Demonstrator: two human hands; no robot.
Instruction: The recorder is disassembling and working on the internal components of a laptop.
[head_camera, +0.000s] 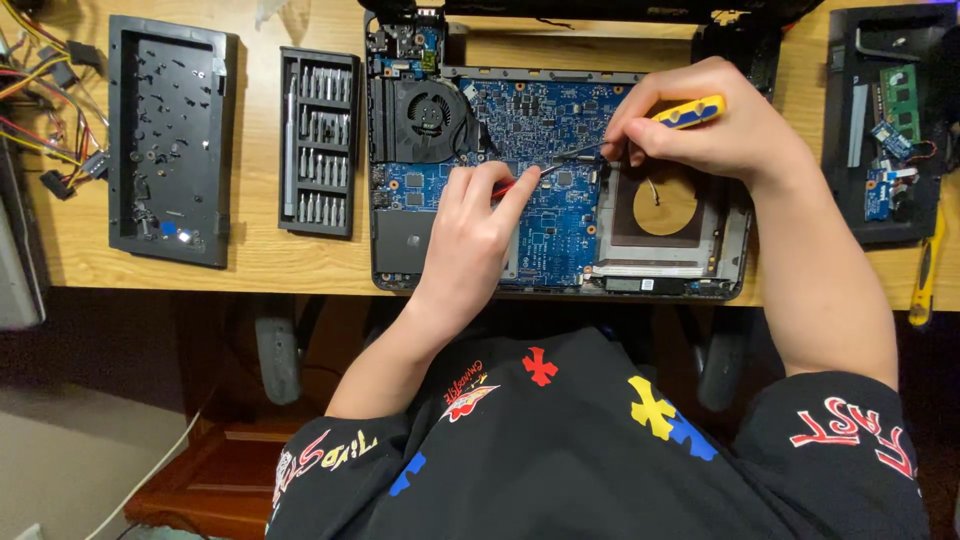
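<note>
An opened laptop (400, 255) lies on the wooden desk with its blue circuit board (520, 110) and black fan (428, 112) exposed. My right hand (700, 125) grips a screwdriver with a yellow and blue handle (690, 112); its dark shaft slants down-left to the board near the middle. My left hand (470, 245) rests on the board and pinches a small red-handled tool (505, 187) close to the screwdriver tip. The tips meet near a chip at the board's centre.
A black case of several screwdriver bits (318, 140) stands left of the laptop. Further left lies a black plastic cover panel (170, 140) and loose coloured wires (50, 100). At right, a black tray (885, 120) holds small boards; a yellow tool (925, 270) lies by the desk edge.
</note>
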